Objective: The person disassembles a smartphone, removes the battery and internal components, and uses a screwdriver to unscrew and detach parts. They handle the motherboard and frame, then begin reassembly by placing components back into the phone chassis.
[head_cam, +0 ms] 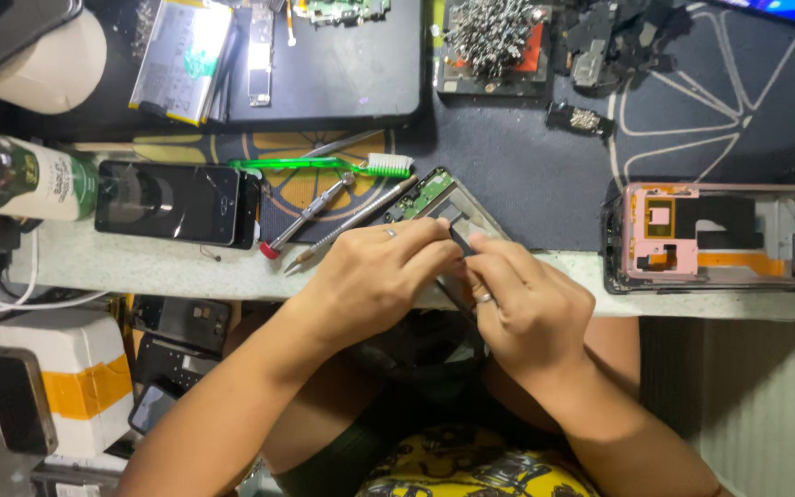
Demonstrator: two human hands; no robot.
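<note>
While both hands pinch it, left hand [374, 276] and right hand [522, 308] work the opened phone [443, 207]; fingers clamped, board exposed, disassembly midway.

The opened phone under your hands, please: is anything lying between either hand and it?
Nothing visible does. Both hands already rest on the opened phone with the green circuit board: the left hand and the right hand meet fingertip to fingertip over it. The red-tipped metal screwdriver lies to the left, clear of them.

Opened phone frame [442, 204] lies tilted at the table edge.
</note>
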